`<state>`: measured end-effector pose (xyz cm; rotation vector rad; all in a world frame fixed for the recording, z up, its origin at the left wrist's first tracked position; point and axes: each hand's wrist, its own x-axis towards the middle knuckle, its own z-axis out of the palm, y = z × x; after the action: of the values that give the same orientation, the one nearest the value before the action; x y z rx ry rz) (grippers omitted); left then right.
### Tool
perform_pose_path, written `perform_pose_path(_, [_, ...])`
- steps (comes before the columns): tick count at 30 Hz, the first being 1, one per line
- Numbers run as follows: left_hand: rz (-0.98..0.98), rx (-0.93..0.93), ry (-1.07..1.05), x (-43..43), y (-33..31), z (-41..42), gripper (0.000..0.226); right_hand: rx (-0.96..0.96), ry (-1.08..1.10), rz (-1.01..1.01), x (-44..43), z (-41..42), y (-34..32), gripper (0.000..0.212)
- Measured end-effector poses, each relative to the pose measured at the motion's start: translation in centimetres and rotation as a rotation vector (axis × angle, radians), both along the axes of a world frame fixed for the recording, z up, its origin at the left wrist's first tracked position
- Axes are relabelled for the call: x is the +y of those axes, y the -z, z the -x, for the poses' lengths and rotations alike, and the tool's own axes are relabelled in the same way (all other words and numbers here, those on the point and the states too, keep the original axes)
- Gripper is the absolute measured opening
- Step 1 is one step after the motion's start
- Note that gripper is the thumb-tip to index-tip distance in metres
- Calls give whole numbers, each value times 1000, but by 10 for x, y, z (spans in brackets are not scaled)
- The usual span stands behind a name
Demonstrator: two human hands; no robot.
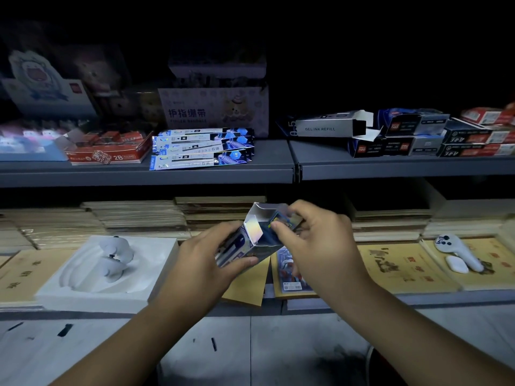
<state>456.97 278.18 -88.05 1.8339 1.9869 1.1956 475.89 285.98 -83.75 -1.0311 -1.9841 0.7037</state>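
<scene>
**A:** Where was the carton, and who had it?

**B:** The small carton point(250, 245) was held in the air in front of the lower shelf point(390, 299), above a yellow envelope point(248, 288). The left hand point(200, 263) was wrapped round its lower half. The right hand point(317, 240) pinched a small blue item point(278, 222) at the open mouth, between thumb and forefinger. The item was too blurred to name

**A:** What could have gone wrong from there?

**B:** I'd judge the thin top flap point(263, 211) was the weak point. It stood up beside the pinching fingers, so a sideways tug could have creased or torn it. The blue item could also have caught on the mouth's edge and buckled. And if the left hand's grasp had loosened, the tilted carton could have slid down onto the notebooks point(404, 263) or off the near edge

**A:** Which way did it point?

**B:** Its long axis ran from near-left and low to far-right and higher. The open end was aimed up and away, towards the right hand

**A:** And around it?

**B:** There was a white moulded tray point(158, 257) to the left. Blue packets point(200, 149) and a box marked gel ink refill point(328, 128) lay far off on the upper shelf point(278, 162)
</scene>
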Motion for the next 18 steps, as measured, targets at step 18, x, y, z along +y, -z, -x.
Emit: perform_pose_path(18, [21, 195, -4, -2, -1, -1, 54, -194, -111, 208, -12, 1, -7, 21])
